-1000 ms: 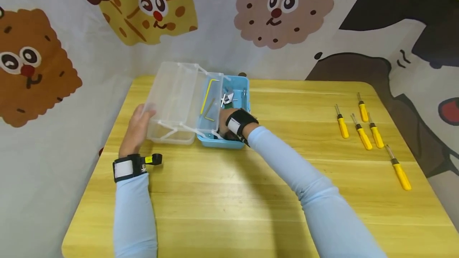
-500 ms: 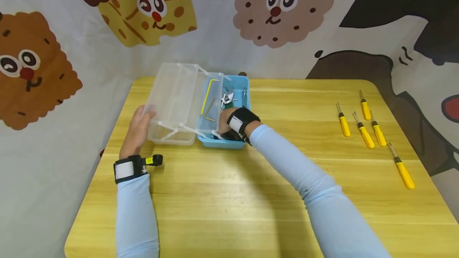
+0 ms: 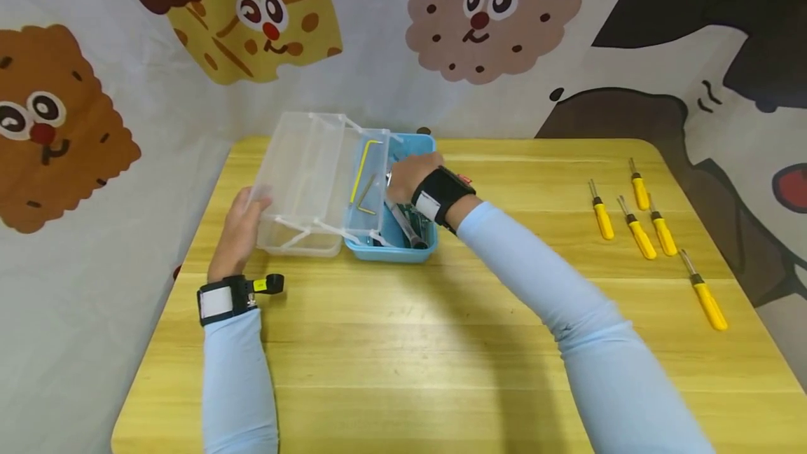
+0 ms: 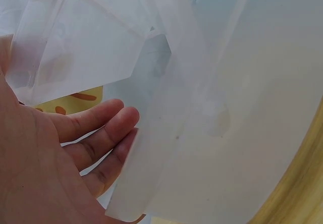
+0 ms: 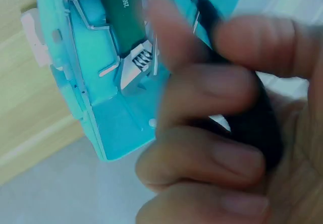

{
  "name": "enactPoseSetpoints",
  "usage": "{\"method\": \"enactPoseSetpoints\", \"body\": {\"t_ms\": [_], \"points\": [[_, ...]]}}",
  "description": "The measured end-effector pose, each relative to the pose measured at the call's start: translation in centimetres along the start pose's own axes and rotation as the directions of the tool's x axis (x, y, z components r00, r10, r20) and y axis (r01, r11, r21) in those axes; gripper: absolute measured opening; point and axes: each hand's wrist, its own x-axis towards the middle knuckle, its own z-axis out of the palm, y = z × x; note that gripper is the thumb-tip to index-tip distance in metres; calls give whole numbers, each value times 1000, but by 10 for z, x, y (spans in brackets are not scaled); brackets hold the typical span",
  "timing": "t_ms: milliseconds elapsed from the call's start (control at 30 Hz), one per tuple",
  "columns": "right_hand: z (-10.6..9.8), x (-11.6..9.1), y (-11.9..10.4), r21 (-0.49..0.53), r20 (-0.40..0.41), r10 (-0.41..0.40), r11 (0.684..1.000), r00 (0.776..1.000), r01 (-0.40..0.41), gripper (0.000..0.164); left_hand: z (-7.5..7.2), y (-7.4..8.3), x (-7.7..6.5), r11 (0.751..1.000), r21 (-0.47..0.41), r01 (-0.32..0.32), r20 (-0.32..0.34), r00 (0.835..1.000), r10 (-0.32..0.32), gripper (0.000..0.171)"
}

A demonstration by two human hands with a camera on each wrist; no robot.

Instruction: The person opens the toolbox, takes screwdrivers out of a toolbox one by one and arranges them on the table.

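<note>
A blue toolbox (image 3: 392, 253) stands near the back of the table with its clear plastic lid (image 3: 296, 181) swung to the left. My left hand (image 3: 237, 230) holds the lid's left edge; in the left wrist view its fingers lie gently bent against the plastic. Over the box is my right hand (image 3: 412, 175). In the right wrist view its fingers curl round a black-handled tool (image 5: 265, 133), whose kind is hidden by the blurred fingers. An adjustable wrench (image 5: 135, 65) and a green circuit board (image 5: 123, 17) lie inside the box. A clear tray holds a yellow hex key (image 3: 361, 172).
Several yellow-handled screwdrivers (image 3: 640, 235) lie spread on the right of the wooden table (image 3: 378, 356). Behind the box hangs a printed cloth (image 3: 378, 54) with cartoon figures.
My right hand has risen and moved toward the back of the box, uncovering its front part and a grey tool with a black end. The left hand keeps its place on the lid.
</note>
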Motion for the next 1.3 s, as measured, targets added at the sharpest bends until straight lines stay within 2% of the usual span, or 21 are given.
{"method": "enactPoseSetpoints", "body": {"t_ms": [100, 267, 467, 600, 833, 1000, 1067, 1200, 1300], "points": [[-2, -3, 8, 17, -95, -45, 999, 994, 47, 48, 0, -1, 0, 1000, -3, 3, -3, 1000, -3, 65], [-2, -10, 30, 101, -242, -82, 989, 967, 109, 48, 0, -1, 1, 1000, -4, 16, 6, 1000, -16, 66], [0, -31, 64, 152, -355, -42, 983, 934, 102, 47, 1, -2, 1, 1000, -17, 22, 13, 1000, -22, 67], [12, -52, 90, 208, -400, 15, 975, 916, 75, 52, 2, -4, 1, 1000, -17, 16, 15, 1000, -15, 65], [55, -100, 145, 256, -422, 74, 966, 904, 40, 47, 0, -4, 0, 1000, 9, -10, -10, 1000, 10, 64], [87, -137, 192, 283, -451, 154, 959, 879, -22, 42, 0, -3, 1, 1000, -13, 10, 9, 1000, -10, 67], [98, -150, 209, 306, -433, 209, 949, 877, -75, 45, 1, -3, 1, 999, -22, 29, 12, 1000, -28, 68], [119, -176, 243, 362, -339, 315, 913, 886, -186, 56, 1, -3, 2, 999, -27, 42, 11, 999, -42, 68], [137, -192, 265, 375, -309, 341, 902, 888, -216, 54, 0, -2, 2, 999, -19, 35, 11, 999, -35, 68]]}}
